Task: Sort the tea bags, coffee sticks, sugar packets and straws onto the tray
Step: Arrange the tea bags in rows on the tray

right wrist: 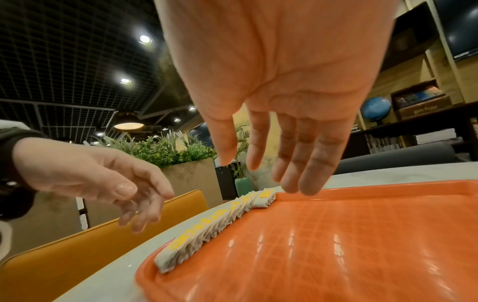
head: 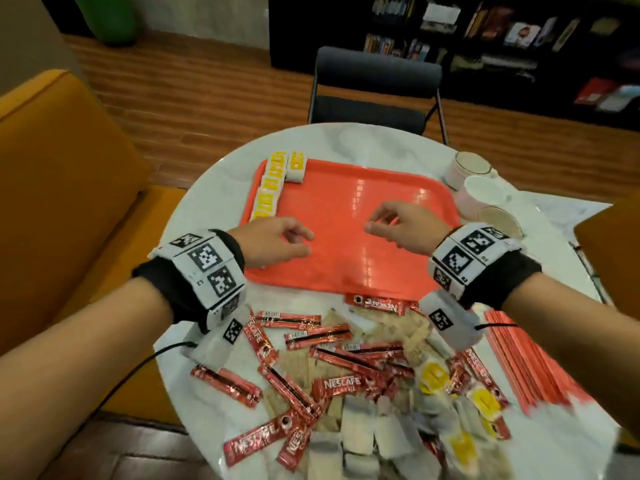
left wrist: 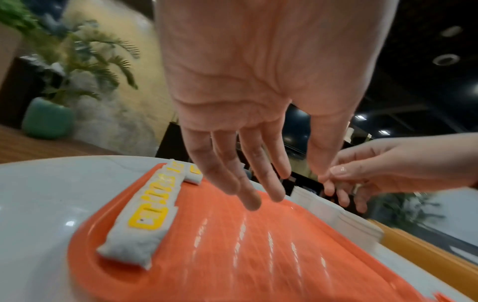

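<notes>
Left grip [head: 277, 242] and right grip [head: 403, 228] apparently empty, fingers slack, palms down.

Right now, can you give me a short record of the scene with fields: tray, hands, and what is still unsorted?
tray: orange, on the white table
on tray: row of tea bags along its left edge
left hand: open, empty, above tray
right hand: open, empty, above tray
unsorted: coffee sticks, sugar packets, more tea bags in a near pile; straws to its right
</notes>
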